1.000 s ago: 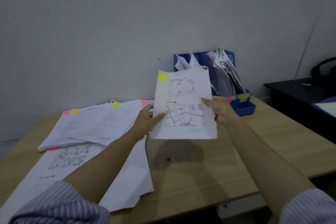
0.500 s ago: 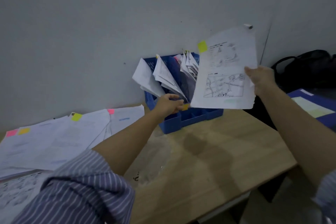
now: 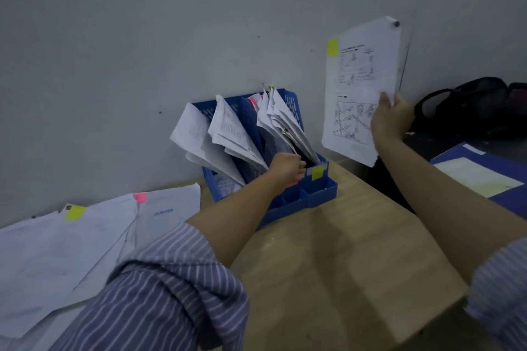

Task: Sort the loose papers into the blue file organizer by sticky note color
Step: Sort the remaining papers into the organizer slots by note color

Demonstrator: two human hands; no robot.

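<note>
While the wooden table [image 3: 342,265] fills the lower part of my view, I see a spread of loose papers [image 3: 71,251] lying flat on its left side, one sheet tagged with a yellow-green sticky note [image 3: 74,212] and another with a pink sticky note [image 3: 140,197]. At the back of the table, against the grey wall [image 3: 171,37], stands the blue file organizer [image 3: 302,196], its slots stuffed with leaning, curled sheets; a yellow tab [image 3: 318,172] marks the front of its rightmost slot. To the right, a dark bag [image 3: 470,111] sits beside a blue folder [image 3: 484,177]. I see the right hand [image 3: 390,120] raised above the table's right edge, gripping a printed sheet [image 3: 356,88] by its right side, thumb over the front; the sheet hangs upright in the air, right of the organizer, with a yellow sticky note [image 3: 332,47] at its top left corner. The left hand [image 3: 286,166] reaches into the organizer at the rightmost slot, fingers curled against the filed papers there; I cannot tell whether it pinches any of them.
</note>
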